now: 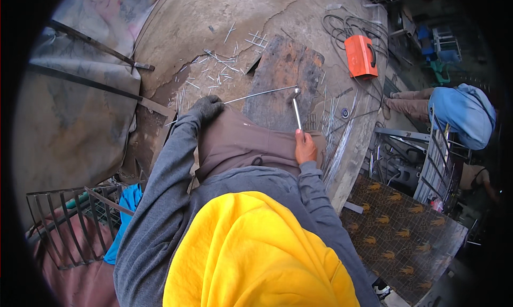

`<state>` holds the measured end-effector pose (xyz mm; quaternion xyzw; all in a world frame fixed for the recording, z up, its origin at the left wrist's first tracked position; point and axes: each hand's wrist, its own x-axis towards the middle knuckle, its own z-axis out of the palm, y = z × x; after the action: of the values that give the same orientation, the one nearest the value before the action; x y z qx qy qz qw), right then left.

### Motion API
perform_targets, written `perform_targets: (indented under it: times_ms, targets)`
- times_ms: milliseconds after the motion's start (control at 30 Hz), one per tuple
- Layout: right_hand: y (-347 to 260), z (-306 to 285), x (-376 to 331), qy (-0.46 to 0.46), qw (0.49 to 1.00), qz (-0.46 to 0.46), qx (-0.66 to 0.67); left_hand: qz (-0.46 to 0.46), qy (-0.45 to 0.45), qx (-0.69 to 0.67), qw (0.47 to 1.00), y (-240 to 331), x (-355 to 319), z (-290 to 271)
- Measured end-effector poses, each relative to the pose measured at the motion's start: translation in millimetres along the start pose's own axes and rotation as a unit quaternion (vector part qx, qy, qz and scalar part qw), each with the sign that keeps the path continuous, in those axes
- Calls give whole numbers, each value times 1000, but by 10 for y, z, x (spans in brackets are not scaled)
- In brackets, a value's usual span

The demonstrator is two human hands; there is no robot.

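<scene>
My left hand point(206, 107), in a dark grey glove, grips one end of a long thin metal rod point(262, 94) that lies across a rusty steel plate point(284, 71). My bare right hand point(305, 147) holds a small hammer point(297, 108) by its handle, its head resting at the rod's far end on the plate. My brown-trousered knee point(243, 138) sits between the two hands. A yellow hood point(251, 253) and grey sleeves fill the lower part of the view.
Several short cut rods point(219, 71) litter the cracked concrete floor. An orange welding machine point(360, 55) with coiled cables stands at the back right. Another person in blue point(462, 114) crouches at the right. A metal grille point(69, 221) lies lower left, patterned sheet point(401, 232) lower right.
</scene>
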<state>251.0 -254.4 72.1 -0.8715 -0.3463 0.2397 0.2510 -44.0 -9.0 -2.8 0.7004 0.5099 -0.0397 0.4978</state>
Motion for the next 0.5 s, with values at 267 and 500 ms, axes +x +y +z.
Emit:
perform_targets:
  times_ms: [267, 500]
  targets:
    - [-468, 45, 229, 74, 990, -92, 73, 23, 15, 5, 1000, -48, 20, 13]
    - [-221, 148, 211, -1, 1000, -27, -6, 6, 76, 29, 997, 137, -123, 149]
